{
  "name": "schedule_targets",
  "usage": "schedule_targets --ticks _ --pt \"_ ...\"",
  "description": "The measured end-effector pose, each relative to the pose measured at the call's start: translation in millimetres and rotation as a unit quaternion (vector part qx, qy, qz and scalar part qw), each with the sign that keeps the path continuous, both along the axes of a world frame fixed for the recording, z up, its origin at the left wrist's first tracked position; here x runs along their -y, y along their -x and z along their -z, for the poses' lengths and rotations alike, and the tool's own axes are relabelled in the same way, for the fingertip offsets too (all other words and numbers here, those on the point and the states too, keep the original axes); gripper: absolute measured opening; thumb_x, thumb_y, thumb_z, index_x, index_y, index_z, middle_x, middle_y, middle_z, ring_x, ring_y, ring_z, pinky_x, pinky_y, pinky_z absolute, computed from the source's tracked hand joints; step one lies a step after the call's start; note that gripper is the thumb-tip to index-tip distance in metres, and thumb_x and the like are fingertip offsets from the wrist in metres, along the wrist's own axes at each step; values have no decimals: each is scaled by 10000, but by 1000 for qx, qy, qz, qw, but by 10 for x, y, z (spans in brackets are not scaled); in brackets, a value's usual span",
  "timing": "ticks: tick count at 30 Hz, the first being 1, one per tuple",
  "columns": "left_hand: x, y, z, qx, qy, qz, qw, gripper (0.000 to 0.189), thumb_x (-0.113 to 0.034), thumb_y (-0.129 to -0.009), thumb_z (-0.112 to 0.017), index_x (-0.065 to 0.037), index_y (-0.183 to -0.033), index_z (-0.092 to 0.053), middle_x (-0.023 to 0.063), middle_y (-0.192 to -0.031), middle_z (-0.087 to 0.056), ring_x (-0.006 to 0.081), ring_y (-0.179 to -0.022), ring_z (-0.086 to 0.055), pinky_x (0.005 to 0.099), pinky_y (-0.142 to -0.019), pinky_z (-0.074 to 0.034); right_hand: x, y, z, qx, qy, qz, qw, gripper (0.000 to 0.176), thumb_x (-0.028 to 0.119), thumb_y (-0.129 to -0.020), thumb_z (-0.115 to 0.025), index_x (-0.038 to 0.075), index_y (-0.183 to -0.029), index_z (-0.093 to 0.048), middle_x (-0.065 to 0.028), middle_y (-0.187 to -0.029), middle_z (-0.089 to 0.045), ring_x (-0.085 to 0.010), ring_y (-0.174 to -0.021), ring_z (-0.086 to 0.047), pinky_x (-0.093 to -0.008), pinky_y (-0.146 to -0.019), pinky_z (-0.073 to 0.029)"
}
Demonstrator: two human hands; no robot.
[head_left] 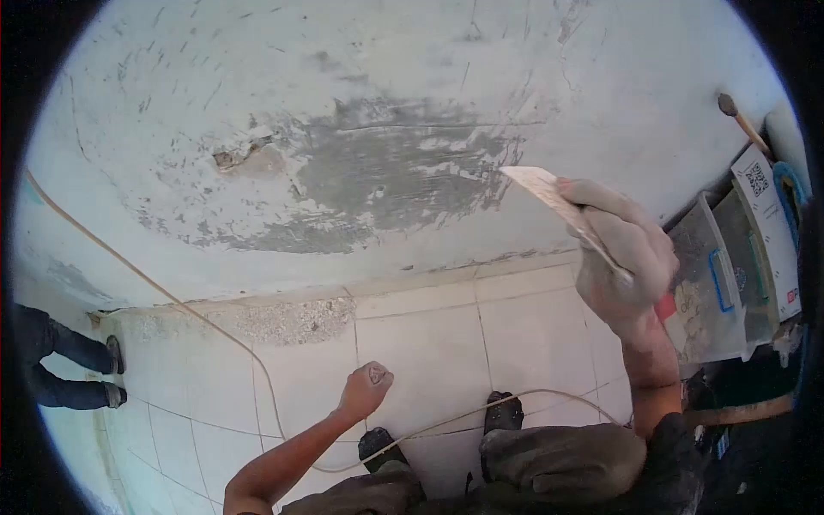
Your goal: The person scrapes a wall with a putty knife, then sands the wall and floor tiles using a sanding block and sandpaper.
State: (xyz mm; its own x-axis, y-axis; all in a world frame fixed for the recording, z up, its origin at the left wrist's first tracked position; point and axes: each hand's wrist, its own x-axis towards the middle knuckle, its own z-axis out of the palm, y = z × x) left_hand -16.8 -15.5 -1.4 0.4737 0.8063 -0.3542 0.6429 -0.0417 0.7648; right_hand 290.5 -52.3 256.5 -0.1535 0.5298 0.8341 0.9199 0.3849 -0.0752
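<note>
My right hand, coated in pale dust, is closed around a putty knife. The blade is seen nearly edge-on and points up and left. Its tip is close to the right edge of a rough grey patch on the white wall; whether it touches cannot be made out. Left of the grey patch is a small broken hole. Lower down, over the tiled floor, my left hand is curled into a fist with dusty fingers, apart from the wall. Anything inside that fist is hidden.
A beige cable runs down the left and loops across the floor near my feet. Crumbs of debris lie along the wall's base. Plastic bins stand at right, near a wooden-handled tool. Another person's legs are at far left.
</note>
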Motion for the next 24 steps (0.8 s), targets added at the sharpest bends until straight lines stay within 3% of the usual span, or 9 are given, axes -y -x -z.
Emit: schedule_targets --ticks 2,6,10,12,15,16,18,21,24 --pt "13 -21 50 15 4 0 1000 249 -267 -831 -580 -21 -863 -573 46 -566 -535 131 -436 -516 286 -412 -427 -12 29 50 -35 -4 -8 999 274 -65 -636 -597 95 -858 -608 -81 -962 -642 -259 -813 -629 -327 -621 -516" --pt "33 -60 43 36 2 -2 999 232 -266 -833 -577 -34 -856 -573 45 -554 -523 128 -413 -502 279 -383 -415 -536 -313 1352 67 304 92 946 296 -11 -705 -540 131 -954 -614 -77 -974 -634 -259 -823 -625 -365 -609 -508" --pt "12 -49 -34 38 17 -18 999 225 -262 -830 -575 -38 -850 -573 47 -553 -521 132 -403 -496 282 -374 -414 -336 -143 1195 37 242 13 970 289 -18 -694 -552 126 -938 -610 -74 -927 -631 -262 -770 -625 -356 -578 -504" --pt "-15 -2 12 3 -1 -4 1000 229 -265 -827 -576 -36 -840 -573 48 -547 -516 138 -397 -493 277 -368 -411 -190 -35 725 -6 88 -3 996 295 -20 -690 -560 131 -939 -607 -69 -857 -613 -263 -714 -617 -354 -533 -490" --pt "-36 28 97 6 0 -1 1000 242 -272 -821 -582 -31 -848 -583 74 -574 -544 157 -428 -517 303 -419 -442 -92 62 250 -22 -9 21 1000 261 -25 -678 -562 118 -892 -603 -66 -839 -611 -259 -711 -617 -349 -527 -491" --pt "-35 -2 86 8 4 0 1000 242 -272 -821 -582 -31 -848 -583 74 -574 -544 157 -428 -517 303 -419 -442 -193 9 357 -20 -5 22 1000 261 -25 -678 -562 118 -892 -603 -66 -839 -611 -259 -711 -617 -349 -527 -491" --pt "-57 -65 6 -14 30 -1 999 310 -307 -804 -586 -7 -882 -598 209 -811 -632 348 -785 -625 393 -702 -485 -466 -163 867 44 181 65 980 199 -26 -665 -560 99 -818 -591 -70 -880 -632 -248 -740 -629 -338 -561 -508" --pt "-45 -131 -181 0 37 -12 999 297 -292 -801 -592 -5 -876 -598 206 -796 -631 337 -767 -629 390 -695 -484 -505 -180 1401 93 306 40 947 236 -83 -640 -558 58 -826 -595 -99 -943 -647 -249 -818 -640 -321 -679 -522" --pt "-44 -83 -126 18 4 -15 1000 285 -280 -802 -595 -4 -875 -597 201 -776 -628 324 -756 -632 384 -687 -482 -330 -86 1046 6 189 17 982 262 -83 -639 -556 70 -844 -608 -95 -939 -644 -253 -800 -637 -332 -668 -521"
